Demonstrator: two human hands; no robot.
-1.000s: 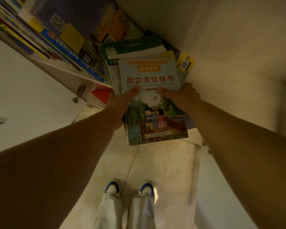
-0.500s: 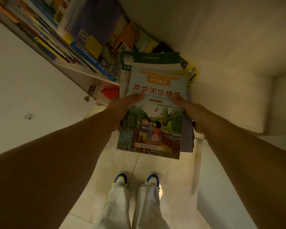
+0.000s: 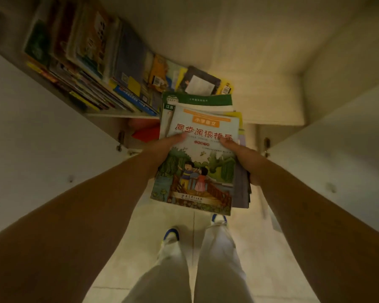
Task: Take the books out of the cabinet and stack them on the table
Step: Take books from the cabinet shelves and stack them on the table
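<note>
Glossy paper cover on the top book (image 3: 197,162), centre frame; smooth matt white cabinet doors (image 3: 31,136) at left; pale smooth floor tiles (image 3: 260,259) below; soft light cloth trousers (image 3: 219,270).

stack of books (image 3: 202,149) held between left hand (image 3: 164,147) at its left edge and right hand (image 3: 242,158) at its right edge, thumbs on top cover | shelved books (image 3: 92,68) behind and left, in cabinet (image 3: 271,90) | open cabinet doors (image 3: 42,138) to either side | shoes (image 3: 172,235) on floor (image 3: 258,248) below stack
</note>
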